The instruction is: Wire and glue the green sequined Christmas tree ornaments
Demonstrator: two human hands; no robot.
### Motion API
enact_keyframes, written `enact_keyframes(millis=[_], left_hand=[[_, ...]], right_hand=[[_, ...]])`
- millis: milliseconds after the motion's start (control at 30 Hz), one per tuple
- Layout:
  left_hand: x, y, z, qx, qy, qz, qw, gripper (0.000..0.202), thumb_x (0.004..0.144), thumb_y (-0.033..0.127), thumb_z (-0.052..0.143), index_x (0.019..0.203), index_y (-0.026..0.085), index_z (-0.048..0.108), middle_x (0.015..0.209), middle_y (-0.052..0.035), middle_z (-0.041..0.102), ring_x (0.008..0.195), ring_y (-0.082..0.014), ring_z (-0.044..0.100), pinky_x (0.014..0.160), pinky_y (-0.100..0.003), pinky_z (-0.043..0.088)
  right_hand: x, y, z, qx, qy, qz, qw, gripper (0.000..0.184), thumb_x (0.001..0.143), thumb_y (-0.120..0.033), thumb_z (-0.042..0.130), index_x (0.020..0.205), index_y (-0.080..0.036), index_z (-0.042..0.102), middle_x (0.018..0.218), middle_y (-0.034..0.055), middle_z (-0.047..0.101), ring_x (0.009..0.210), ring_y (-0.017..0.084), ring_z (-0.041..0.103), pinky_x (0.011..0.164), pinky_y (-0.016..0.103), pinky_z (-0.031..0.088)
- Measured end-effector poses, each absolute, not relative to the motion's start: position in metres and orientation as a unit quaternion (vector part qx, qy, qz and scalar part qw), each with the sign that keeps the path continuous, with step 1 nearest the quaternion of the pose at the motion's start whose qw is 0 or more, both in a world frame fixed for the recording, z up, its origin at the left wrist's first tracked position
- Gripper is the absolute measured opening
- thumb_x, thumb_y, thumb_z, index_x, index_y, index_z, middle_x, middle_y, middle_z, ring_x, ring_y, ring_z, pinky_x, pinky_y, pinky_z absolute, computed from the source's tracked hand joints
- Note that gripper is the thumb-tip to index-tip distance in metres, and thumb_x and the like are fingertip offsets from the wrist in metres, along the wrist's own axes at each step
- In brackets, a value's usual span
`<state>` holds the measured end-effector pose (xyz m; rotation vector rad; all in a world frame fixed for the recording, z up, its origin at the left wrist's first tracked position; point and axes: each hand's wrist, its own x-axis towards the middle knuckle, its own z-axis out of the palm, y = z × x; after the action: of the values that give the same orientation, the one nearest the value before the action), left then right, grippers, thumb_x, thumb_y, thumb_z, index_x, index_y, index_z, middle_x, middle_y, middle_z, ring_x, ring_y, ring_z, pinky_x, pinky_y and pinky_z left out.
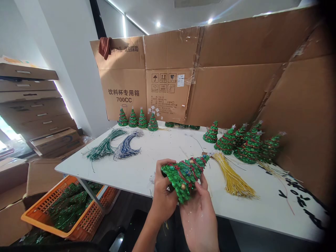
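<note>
A small green sequinned Christmas tree (185, 175) with red garland and little baubles lies tilted on its side, tip toward the upper right, above the near edge of the white table (168, 150). My left hand (162, 190) is wrapped round its base from the left. My right hand (198, 204) holds it from below, fingers closed against its lower right side. A bundle of yellow wire ties (232, 176) lies just to the right of my hands.
Several finished trees (244, 143) cluster at the right; more trees (136, 119) stand at the back left. Green ties (103, 147) and blue ties (126, 146) lie on the left. A cardboard wall (210, 77) encloses the table. An orange crate (65, 210) sits below.
</note>
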<state>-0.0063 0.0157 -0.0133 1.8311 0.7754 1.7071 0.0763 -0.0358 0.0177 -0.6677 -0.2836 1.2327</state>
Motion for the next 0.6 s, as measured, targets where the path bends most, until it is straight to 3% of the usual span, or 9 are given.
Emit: enact_keyframes(millis=[367,600], left_hand=[[-0.006,0.0141,-0.0109,0.672,0.28,0.634,0.261,0.02,0.095,0.009,0.067,0.096,0.024,0.079,0.134,-0.0091,0.053,0.119,-0.0268,0.059,0.101,-0.04,0.049],[-0.006,0.0136,-0.0111,0.668,0.28,0.633,0.272,0.017,0.096,0.011,0.066,0.097,0.024,0.078,0.134,-0.009,0.051,0.12,-0.027,0.058,0.103,-0.04,0.049]], right_hand=[[0.0761,-0.0355,0.0149,-0.305,-0.126,0.562,0.758,0.08,0.086,-0.049,0.084,0.159,-0.045,0.053,0.145,-0.0015,0.075,0.139,0.025,0.066,0.109,0.041,0.053],[0.0734,-0.0375,0.0186,-0.314,-0.128,0.563,0.754,0.084,0.081,-0.048,0.087,0.158,-0.047,0.052,0.151,0.001,0.071,0.147,0.031,0.06,0.126,0.059,0.04]])
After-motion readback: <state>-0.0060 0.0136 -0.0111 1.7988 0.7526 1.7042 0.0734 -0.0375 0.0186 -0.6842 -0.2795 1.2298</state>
